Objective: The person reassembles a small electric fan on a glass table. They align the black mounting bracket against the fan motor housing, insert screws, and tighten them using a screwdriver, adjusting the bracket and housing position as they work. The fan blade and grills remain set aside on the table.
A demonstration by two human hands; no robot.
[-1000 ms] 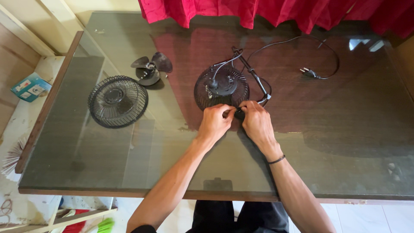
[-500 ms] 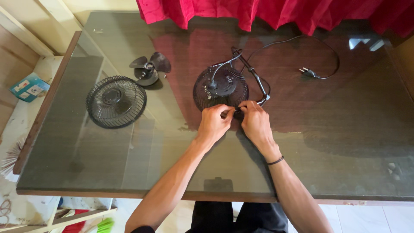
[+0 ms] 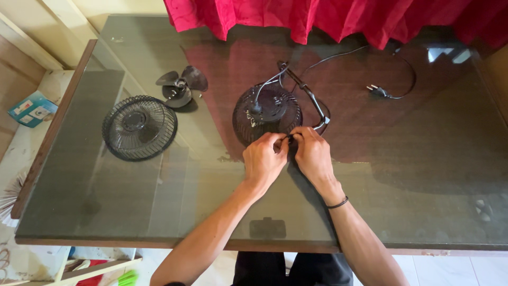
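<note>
I have both hands at the near rim of the fan body (image 3: 267,114), which lies motor-up at table (image 3: 423,175) centre. My left hand (image 3: 264,161) and right hand (image 3: 313,156) meet at its 6 o'clock edge, fingers pinched narrow on something small there, likely a clip or screw. To do this well, I'd keep the left bracing the rim while the right works, in small turns. My fingers hide the part itself, so I cannot tell what it is. The loose grille (image 3: 139,127) sits at 9 o'clock, the blade (image 3: 181,86) at 10, the plug (image 3: 378,91) at 2. The curtain (image 3: 338,18) covers the far edge.
</note>
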